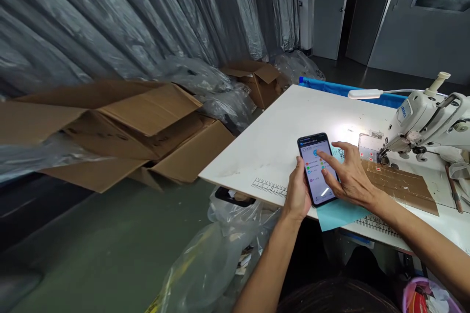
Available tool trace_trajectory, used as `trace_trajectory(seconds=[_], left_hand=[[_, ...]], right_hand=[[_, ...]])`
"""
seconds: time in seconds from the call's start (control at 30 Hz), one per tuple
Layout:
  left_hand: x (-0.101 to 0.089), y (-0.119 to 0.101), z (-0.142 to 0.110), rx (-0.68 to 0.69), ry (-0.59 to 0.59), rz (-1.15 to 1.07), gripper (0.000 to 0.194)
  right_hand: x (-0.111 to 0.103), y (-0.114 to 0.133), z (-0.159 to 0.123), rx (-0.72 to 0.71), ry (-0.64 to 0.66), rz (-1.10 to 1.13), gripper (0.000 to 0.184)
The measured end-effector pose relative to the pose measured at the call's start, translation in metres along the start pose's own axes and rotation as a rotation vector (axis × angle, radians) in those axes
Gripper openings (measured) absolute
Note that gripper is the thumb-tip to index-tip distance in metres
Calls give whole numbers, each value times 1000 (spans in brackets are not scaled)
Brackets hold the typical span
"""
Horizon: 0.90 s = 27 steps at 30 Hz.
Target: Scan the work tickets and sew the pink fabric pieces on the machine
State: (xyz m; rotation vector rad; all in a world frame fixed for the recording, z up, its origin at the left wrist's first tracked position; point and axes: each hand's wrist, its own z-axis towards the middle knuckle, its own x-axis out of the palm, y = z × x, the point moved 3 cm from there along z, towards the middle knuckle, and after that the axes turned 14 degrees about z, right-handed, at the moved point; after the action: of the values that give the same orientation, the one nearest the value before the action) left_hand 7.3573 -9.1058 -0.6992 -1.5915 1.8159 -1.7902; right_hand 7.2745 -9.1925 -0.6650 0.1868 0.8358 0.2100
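My left hand (pixel 298 190) is wrapped round the left edge of a smartphone (pixel 317 171), holding it tilted over the front of the white table. The lit screen shows a page of small coloured icons. Over the screen's right side is my right hand (pixel 347 173), its fingers spread. Its index fingertip is at a blue icon; whether it touches the glass I cannot tell. Beneath the phone and right hand lies a light-blue paper sheet (pixel 340 212), partly hidden. A QR code (pixel 341 153) shows beyond the right hand.
To the right stands a white sewing machine (pixel 418 117) with a lamp (pixel 365 94) and a brown plate (pixel 400 186). Open cardboard boxes (pixel 147 112) and plastic sheeting fill the left. A plastic bag (pixel 216 254) hangs below the table (pixel 264 142). A pink bin (pixel 407 293) is lower right.
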Motion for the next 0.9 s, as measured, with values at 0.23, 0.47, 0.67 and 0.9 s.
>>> trace_trajectory(seconds=[0.23,0.47,0.67,0.9], left_hand=[[-1,-1,-1,-26,-9,10,39],[-3,-1,-2,66,-3,25,44],[-7,3,-4,216,30,102,56],[0,8,-16,552,300,799,68]], right_hand=[[-6,5,0,40,-60,59,38],[-10,-12,-28,525,101,581,38],[-6,0,-23,709,176,980,55],[-28,-12,-23,958,-128,1399,54]])
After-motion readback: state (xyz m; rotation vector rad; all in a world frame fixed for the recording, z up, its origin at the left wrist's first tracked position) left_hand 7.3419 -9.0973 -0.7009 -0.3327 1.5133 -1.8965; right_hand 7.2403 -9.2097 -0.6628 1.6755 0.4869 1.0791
